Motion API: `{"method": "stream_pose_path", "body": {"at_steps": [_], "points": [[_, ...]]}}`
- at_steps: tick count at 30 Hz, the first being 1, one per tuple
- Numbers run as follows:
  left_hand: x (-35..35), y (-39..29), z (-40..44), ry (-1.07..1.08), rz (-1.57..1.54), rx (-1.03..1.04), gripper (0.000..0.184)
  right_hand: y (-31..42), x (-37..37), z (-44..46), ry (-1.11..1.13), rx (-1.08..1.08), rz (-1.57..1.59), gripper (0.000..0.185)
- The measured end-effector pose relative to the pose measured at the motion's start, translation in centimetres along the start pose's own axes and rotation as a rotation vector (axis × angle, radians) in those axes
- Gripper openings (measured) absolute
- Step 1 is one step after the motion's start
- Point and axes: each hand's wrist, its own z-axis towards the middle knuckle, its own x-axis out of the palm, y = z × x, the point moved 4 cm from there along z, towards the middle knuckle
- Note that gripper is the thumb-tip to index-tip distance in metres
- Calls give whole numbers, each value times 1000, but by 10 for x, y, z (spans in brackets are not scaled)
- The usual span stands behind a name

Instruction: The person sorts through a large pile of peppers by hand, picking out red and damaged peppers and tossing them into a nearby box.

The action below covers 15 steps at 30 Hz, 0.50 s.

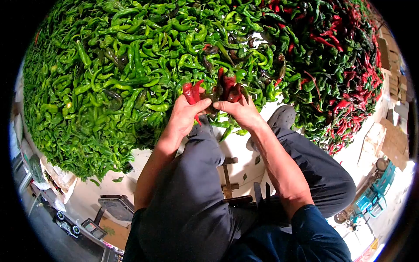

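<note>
Both my hands are near the middle of the view, thumbs almost touching, over the front edge of a large heap of green peppers (144,65). My left hand (185,112) is closed round some bright red peppers (189,92), whose ends stick up above the fingers and one hangs below the thumb. My right hand (241,112) is closed round several dark red peppers (228,83), pointing up and away from me. Small dark peppers lie just beyond the hands. The undersides of both hands are hidden.
A heap of red and dark peppers (345,74) rises at the right. Cardboard (395,142) and a teal chair-like object (376,192) stand at the lower right. A dark shoe (282,117) touches the heap's edge. A dark tray-like object (117,207) is at the lower left.
</note>
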Motion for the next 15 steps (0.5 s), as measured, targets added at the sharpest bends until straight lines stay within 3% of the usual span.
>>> {"method": "stream_pose_path", "body": {"at_steps": [1,4,8,15], "points": [[-3,-2,-1,-4,-47,12,37,-1,1,2,27,-28,-32,45],[-17,-2,-2,-7,-261,42,30,-9,-3,5,-27,13,377,45],[-29,-14,-4,6,-377,130,29,-22,-26,6,-221,93,467,51],[-33,-44,-13,45,-347,203,41,-43,-70,-9,-363,44,114,38]]}}
